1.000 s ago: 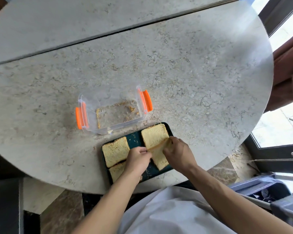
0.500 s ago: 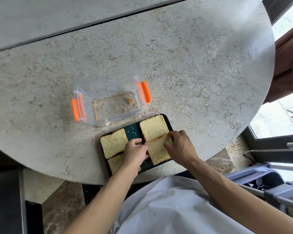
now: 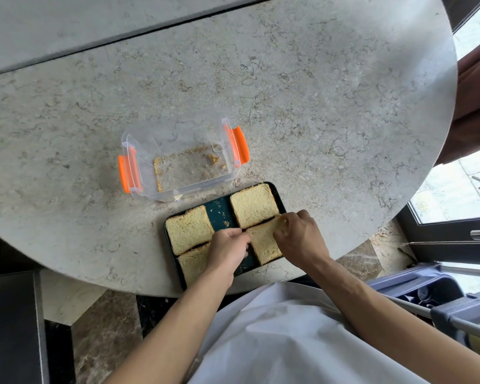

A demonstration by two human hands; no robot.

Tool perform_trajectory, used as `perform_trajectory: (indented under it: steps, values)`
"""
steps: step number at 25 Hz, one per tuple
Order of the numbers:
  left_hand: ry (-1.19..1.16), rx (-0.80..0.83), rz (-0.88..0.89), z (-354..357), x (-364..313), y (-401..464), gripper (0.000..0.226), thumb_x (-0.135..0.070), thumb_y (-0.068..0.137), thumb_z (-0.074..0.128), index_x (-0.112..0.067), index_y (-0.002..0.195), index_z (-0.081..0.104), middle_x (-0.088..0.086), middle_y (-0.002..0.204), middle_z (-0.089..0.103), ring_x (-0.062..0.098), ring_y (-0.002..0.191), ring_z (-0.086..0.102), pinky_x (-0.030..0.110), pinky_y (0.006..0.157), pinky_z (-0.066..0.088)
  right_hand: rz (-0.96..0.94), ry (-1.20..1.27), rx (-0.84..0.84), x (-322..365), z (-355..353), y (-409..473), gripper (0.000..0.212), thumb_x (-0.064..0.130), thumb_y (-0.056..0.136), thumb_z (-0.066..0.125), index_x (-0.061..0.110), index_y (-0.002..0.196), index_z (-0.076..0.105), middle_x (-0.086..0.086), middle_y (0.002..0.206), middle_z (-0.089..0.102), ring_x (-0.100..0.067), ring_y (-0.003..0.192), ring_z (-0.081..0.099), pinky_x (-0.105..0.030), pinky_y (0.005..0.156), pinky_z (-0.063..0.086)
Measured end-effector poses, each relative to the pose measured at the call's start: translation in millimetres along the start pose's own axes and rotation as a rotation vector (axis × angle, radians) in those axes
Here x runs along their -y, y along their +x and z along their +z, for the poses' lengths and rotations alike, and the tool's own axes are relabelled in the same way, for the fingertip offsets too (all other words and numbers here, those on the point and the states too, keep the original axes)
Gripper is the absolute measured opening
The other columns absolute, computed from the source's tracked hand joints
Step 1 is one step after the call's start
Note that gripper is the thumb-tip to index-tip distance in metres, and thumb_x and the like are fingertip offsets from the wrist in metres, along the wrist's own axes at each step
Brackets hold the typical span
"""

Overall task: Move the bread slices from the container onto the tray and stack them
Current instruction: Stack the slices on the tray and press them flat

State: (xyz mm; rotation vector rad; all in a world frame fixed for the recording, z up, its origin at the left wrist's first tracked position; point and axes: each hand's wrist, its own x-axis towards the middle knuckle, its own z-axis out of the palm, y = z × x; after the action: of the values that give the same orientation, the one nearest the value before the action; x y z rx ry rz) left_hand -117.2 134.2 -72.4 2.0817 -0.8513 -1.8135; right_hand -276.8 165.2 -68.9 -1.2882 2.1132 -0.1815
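A dark green tray [image 3: 221, 214] lies at the near edge of the round stone table, with several bread slices on it. One slice [image 3: 254, 205] sits at the far right, one [image 3: 188, 230] at the far left, one [image 3: 193, 263] at the near left. My left hand [image 3: 227, 250] and my right hand [image 3: 298, 236] both pinch the near right slice [image 3: 265, 243], its far edge lifted a little over the far right slice. The clear container [image 3: 178, 164] with orange clips stands behind the tray and holds only crumbs.
The stone table [image 3: 316, 106] runs far behind and to the right; a seam separates a second slab at the back. The table's edge is right under my wrists. A window frame and a blue-grey cart stand at the right.
The near right slice has come down flatter onto the tray while both hands keep hold of it. The camera has shifted slightly.
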Motion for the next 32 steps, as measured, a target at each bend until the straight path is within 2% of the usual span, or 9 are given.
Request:
perform_trajectory:
  steps: [6,9,12,17,19,24,28,30,32]
  values:
    - [-0.075,0.067,-0.07,-1.9,5.9,-0.9,0.021,0.0,0.092,0.058,-0.003,0.113,0.063,0.017,0.105,0.069,0.028,0.09,0.075,0.04,0.082,0.063,0.008,0.038,0.013,1.1,2.5,0.0,0.037,0.028,0.093,0.05,0.009,0.123,0.061,-0.014,0.116,0.056,-0.032,0.102,0.057,-0.037,0.087,0.048]
    - [-0.064,0.026,-0.04,0.7,5.1,-1.3,0.024,-0.004,0.093,0.057,-0.006,0.117,0.061,0.012,0.106,0.069,0.026,0.093,0.074,0.043,0.088,0.061,0.01,0.072,-0.01,4.1,3.4,2.5,0.043,0.029,0.093,0.049,0.01,0.13,0.058,-0.014,0.123,0.055,-0.031,0.106,0.058,-0.034,0.087,0.045]
    - [-0.027,-0.064,0.072,0.1,-1.1,1.6,0.043,-0.005,0.091,0.057,-0.01,0.134,0.056,0.005,0.12,0.066,0.023,0.108,0.066,0.044,0.101,0.053,-0.021,0.085,-0.003,10.2,4.8,5.1,0.047,0.026,0.09,0.051,0.009,0.133,0.056,-0.013,0.127,0.054,-0.03,0.107,0.058,-0.033,0.087,0.045]
    - [-0.012,-0.029,0.122,4.7,-13.1,5.0,0.049,-0.001,0.09,0.058,-0.009,0.138,0.054,0.007,0.131,0.064,0.022,0.116,0.062,0.04,0.106,0.049,-0.026,0.07,0.033,9.1,4.3,5.1,0.045,0.025,0.089,0.053,0.009,0.131,0.056,-0.013,0.123,0.055,-0.031,0.108,0.057,-0.038,0.09,0.048]
    - [0.014,-0.029,0.132,6.5,-11.9,6.7,0.048,-0.002,0.09,0.059,-0.01,0.137,0.056,0.006,0.131,0.065,0.02,0.115,0.062,0.035,0.102,0.05,-0.022,0.073,0.033,6.4,1.9,5.8,0.047,0.024,0.089,0.054,0.009,0.133,0.055,-0.013,0.125,0.054,-0.031,0.109,0.057,-0.037,0.091,0.048]
    - [0.057,-0.088,0.195,7.5,-17.3,11.0,0.051,-0.006,0.088,0.059,-0.016,0.138,0.054,-0.002,0.131,0.061,0.005,0.096,0.059,0.022,0.075,0.045,-0.088,0.066,0.019,10.6,1.7,5.9,0.049,0.02,0.089,0.055,0.006,0.136,0.054,-0.013,0.128,0.052,-0.031,0.116,0.052,-0.037,0.097,0.046]
    - [0.081,-0.039,0.185,7.6,-30.1,18.4,0.052,-0.005,0.087,0.06,-0.015,0.138,0.054,0.003,0.134,0.063,0.018,0.113,0.061,0.039,0.099,0.051,-0.154,0.009,0.064,12.6,5.3,4.5,0.051,0.02,0.088,0.055,0.004,0.137,0.052,-0.015,0.131,0.051,-0.032,0.118,0.049,-0.04,0.099,0.045]
    - [0.092,-0.013,0.212,0.2,-28.3,16.5,0.051,-0.005,0.088,0.059,-0.014,0.138,0.054,0.004,0.133,0.063,0.018,0.11,0.064,0.037,0.096,0.053,-0.155,0.001,0.057,11.2,5.3,4.4,0.05,0.02,0.088,0.055,0.005,0.136,0.054,-0.015,0.13,0.052,-0.032,0.119,0.048,-0.04,0.099,0.045]
    - [0.215,-0.067,0.363,-15.6,-21.5,10.0,0.045,-0.005,0.091,0.056,-0.014,0.134,0.056,0.003,0.131,0.064,0.014,0.106,0.064,0.026,0.088,0.051,-0.175,-0.029,0.024,11.7,4.8,5.4,0.048,0.02,0.087,0.055,0.007,0.133,0.057,-0.013,0.128,0.052,-0.031,0.118,0.046,-0.04,0.099,0.045]
